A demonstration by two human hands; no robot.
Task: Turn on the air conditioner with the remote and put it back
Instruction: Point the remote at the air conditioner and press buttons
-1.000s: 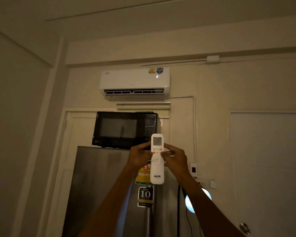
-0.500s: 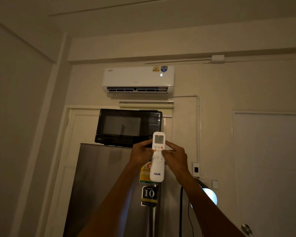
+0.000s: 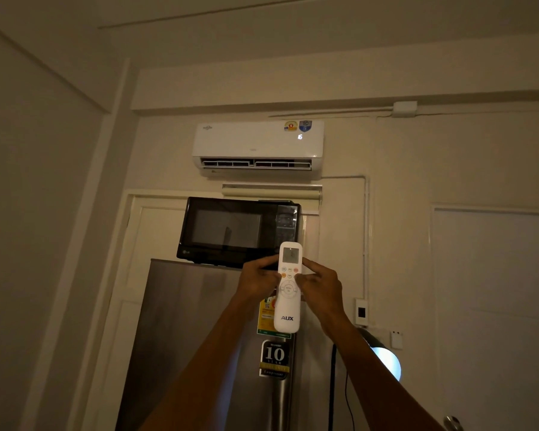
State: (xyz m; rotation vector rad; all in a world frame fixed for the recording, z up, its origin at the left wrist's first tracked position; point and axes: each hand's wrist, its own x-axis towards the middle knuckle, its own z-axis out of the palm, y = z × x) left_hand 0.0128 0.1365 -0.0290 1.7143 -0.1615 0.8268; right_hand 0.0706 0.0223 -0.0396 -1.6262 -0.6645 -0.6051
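A white AUX remote (image 3: 288,306) is held upright in front of me, its small screen at the top. My left hand (image 3: 257,279) grips its left side and my right hand (image 3: 319,283) grips its right side, thumbs resting on the row of small buttons. High on the wall, the white air conditioner (image 3: 257,141) has its front display lit and its bottom louvre slot showing dark.
A black microwave (image 3: 238,233) sits on top of a steel fridge (image 3: 193,337) below the air conditioner. A white door (image 3: 495,306) with a knob (image 3: 451,423) is at the right. A glowing round lamp (image 3: 386,362) and a black cable (image 3: 333,387) hang beside the fridge.
The view has drifted slightly, so the air conditioner and microwave sit a bit more to the right. Both hands keep the same hold on the remote; the display stays lit.
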